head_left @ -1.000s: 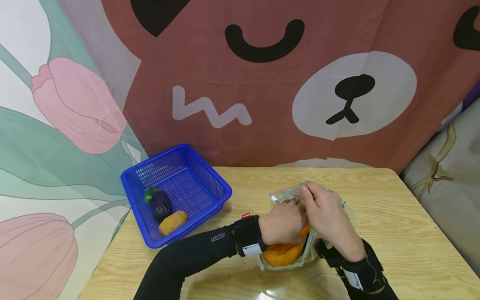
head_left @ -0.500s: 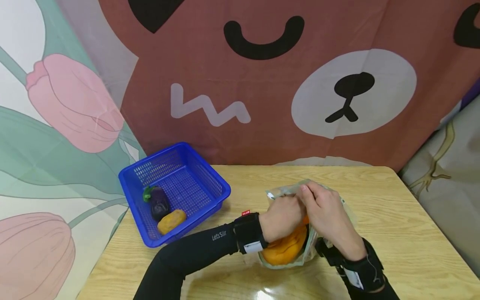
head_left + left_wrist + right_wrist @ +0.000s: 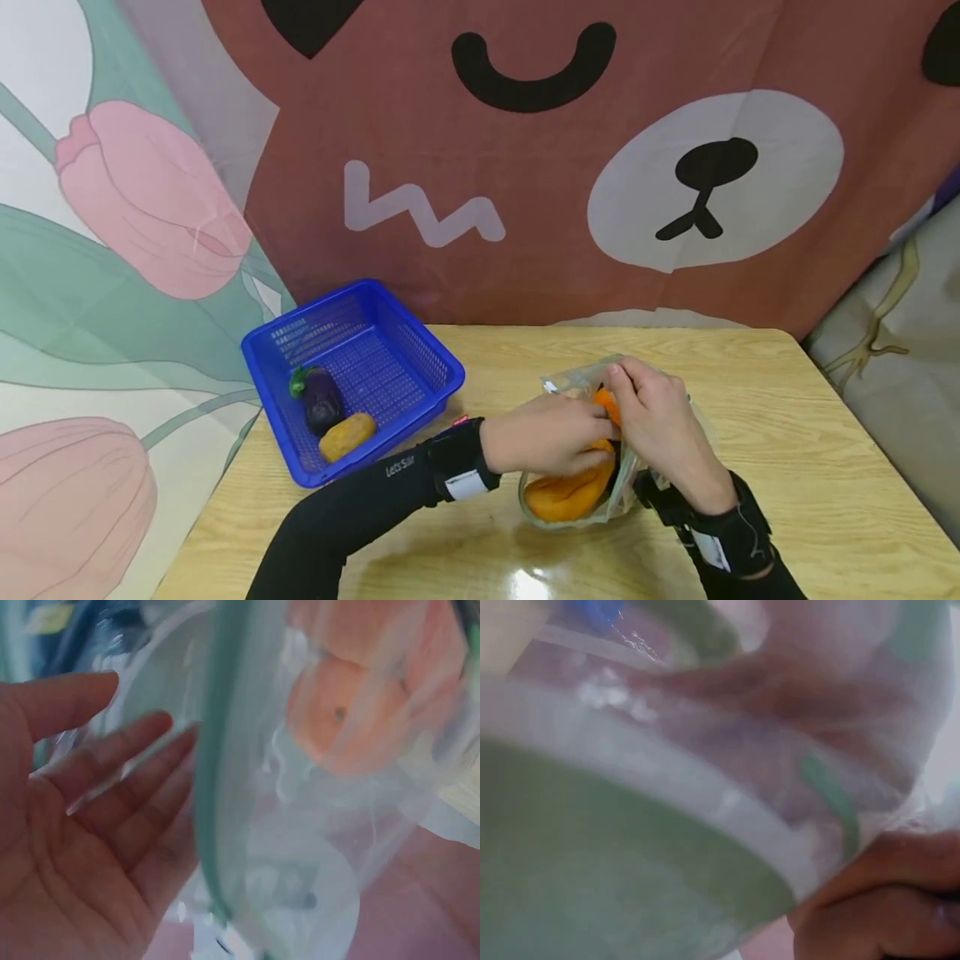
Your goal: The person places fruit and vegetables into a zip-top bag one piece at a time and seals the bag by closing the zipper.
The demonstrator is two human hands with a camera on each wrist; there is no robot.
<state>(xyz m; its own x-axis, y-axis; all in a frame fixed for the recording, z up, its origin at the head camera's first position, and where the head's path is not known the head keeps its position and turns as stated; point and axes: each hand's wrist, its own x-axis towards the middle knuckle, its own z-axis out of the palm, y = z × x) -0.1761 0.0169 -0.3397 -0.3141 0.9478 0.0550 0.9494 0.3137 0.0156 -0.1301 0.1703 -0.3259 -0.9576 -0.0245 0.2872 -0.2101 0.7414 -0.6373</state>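
Note:
A clear zip bag (image 3: 622, 496) with a green edge stands on the table in the head view. Inside lies a large, smooth orange item (image 3: 562, 497), its kind unclear; another orange piece (image 3: 606, 406) shows higher up. In the left wrist view, a round orange thing (image 3: 341, 712) with a dark spot is seen through the plastic. My left hand (image 3: 551, 433) is at the bag's mouth, fingers loosely spread and holding nothing, beside the green bag edge (image 3: 214, 772). My right hand (image 3: 663, 429) pinches the bag's upper rim; its curled fingers (image 3: 885, 907) appear in the right wrist view.
A blue perforated basket (image 3: 420, 408) stands to the left on the wooden table (image 3: 810, 467). In it lie an eggplant (image 3: 322, 402) and a potato (image 3: 347, 437). A cloth printed with a bear (image 3: 525, 275) hangs behind the table.
My left hand has drawn back leftward from deeper in the bag's mouth, and its fingers have loosened. More of the orange contents shows. The right hand keeps its pinch on the rim.

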